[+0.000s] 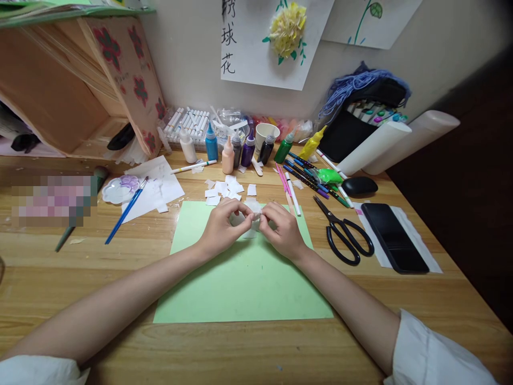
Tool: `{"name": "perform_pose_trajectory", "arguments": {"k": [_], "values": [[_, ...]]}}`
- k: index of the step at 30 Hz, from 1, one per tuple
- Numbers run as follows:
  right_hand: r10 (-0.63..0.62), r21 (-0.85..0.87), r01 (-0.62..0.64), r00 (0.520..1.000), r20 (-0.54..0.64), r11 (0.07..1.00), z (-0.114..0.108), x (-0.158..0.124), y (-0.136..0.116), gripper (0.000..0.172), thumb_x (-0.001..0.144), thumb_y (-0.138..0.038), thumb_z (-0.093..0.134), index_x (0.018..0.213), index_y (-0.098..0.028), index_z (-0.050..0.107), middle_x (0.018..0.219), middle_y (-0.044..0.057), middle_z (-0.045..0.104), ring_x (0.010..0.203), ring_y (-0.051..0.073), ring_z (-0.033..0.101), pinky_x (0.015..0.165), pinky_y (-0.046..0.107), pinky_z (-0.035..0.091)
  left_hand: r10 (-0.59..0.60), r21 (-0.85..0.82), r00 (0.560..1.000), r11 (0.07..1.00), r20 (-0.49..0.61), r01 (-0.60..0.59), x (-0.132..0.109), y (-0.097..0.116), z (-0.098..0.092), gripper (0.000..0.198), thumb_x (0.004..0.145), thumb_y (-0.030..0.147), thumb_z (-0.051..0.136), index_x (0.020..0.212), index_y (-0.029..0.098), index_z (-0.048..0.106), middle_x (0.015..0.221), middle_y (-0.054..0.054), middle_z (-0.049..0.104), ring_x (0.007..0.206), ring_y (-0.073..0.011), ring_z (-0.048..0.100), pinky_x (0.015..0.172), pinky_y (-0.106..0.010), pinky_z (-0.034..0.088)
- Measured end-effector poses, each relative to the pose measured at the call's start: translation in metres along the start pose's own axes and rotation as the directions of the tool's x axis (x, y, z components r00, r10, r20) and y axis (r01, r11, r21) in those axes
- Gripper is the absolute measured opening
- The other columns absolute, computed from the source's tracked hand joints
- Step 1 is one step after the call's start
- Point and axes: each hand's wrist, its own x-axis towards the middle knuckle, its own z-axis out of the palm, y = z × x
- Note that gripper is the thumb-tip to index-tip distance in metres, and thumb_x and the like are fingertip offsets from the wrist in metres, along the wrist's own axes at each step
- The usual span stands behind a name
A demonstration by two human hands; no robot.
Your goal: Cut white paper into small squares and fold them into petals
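Over the far part of a light green sheet of paper (244,283), both my hands meet at a small white piece of paper (257,215). My left hand (224,224) pinches it between thumb and forefinger from the left. From the right, my right hand (282,227) grips it with thumb and fingertips. Whatever lies under the fingers is partly hidden; some pale paper shows behind them. Just beyond the sheet's far edge lie several white paper squares (229,188), loosely heaped.
Black-handled scissors (340,230), a phone (395,238) and a mouse (360,186) lie on the right. Paint bottles (227,155) and a paper cup (267,133) line the back. At left are a blue brush (127,209), a palette (116,190) and a box (124,80).
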Motion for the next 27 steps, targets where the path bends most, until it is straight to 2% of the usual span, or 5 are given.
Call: {"name": "perform_pose_trajectory", "arguments": {"k": [12, 19, 22, 25, 27], "values": [[0.265, 0.148, -0.252, 0.961, -0.076, 0.956, -0.0041, 0.0013, 0.0061, 0.022, 0.084, -0.018, 0.042, 0.062, -0.020, 0.045, 0.061, -0.001, 0.045, 0.061, 0.015, 0.044, 0.057, 0.028, 0.032, -0.120, -0.020, 0.988, 0.993, -0.094, 0.118, 0.0008, -0.0019, -0.0018, 0.006, 0.079, 0.021, 0.052, 0.074, 0.019, 0.052, 0.075, 0.000, 0.056, 0.072, -0.0142, 0.048, 0.066, -0.026, 0.037], [0.245, 0.135, -0.236, 0.968, -0.056, 0.962, -0.0039, 0.0010, 0.0074, 0.028, 0.077, -0.013, 0.041, 0.054, -0.022, 0.029, 0.053, -0.003, 0.033, 0.054, 0.014, 0.035, 0.052, 0.028, 0.026, -0.220, -0.129, 0.948, 0.972, -0.230, 0.195, 0.0022, -0.0057, -0.0026, 0.008, 0.083, 0.024, 0.048, 0.077, 0.019, 0.048, 0.077, 0.000, 0.053, 0.072, -0.0130, 0.047, 0.065, -0.025, 0.037], [0.256, 0.073, -0.253, 0.966, -0.040, 0.965, -0.0031, 0.0009, 0.0070, 0.027, 0.077, -0.014, 0.044, 0.056, -0.022, 0.030, 0.054, -0.003, 0.036, 0.056, 0.015, 0.037, 0.054, 0.028, 0.027, -0.259, -0.197, 0.942, 0.956, -0.214, 0.218, 0.0038, -0.0079, -0.0019, 0.011, 0.084, 0.028, 0.048, 0.077, 0.019, 0.050, 0.078, 0.000, 0.054, 0.070, -0.0121, 0.048, 0.064, -0.024, 0.038], [0.281, 0.015, -0.283, 0.947, -0.153, 0.959, -0.0025, 0.0002, 0.0050, 0.021, 0.078, -0.021, 0.051, 0.064, -0.022, 0.036, 0.062, -0.003, 0.040, 0.061, 0.015, 0.040, 0.058, 0.028, 0.031, -0.259, -0.218, 0.950, 0.951, -0.172, 0.220, 0.0042, -0.0082, -0.0010, 0.015, 0.082, 0.032, 0.052, 0.077, 0.018, 0.053, 0.079, 0.000, 0.058, 0.068, -0.0117, 0.049, 0.063, -0.024, 0.038], [0.240, -0.006, -0.245, 0.954, -0.178, 0.970, -0.0023, 0.0000, 0.0030, 0.015, 0.079, -0.023, 0.054, 0.072, -0.022, 0.042, 0.066, -0.002, 0.044, 0.064, 0.016, 0.043, 0.060, 0.029, 0.033, -0.242, -0.203, 0.959, 0.956, -0.145, 0.210, 0.0038, -0.0074, -0.0003, 0.016, 0.082, 0.034, 0.054, 0.077, 0.018, 0.056, 0.079, 0.000, 0.059, 0.067, -0.0116, 0.049, 0.062, -0.024, 0.037]]}}
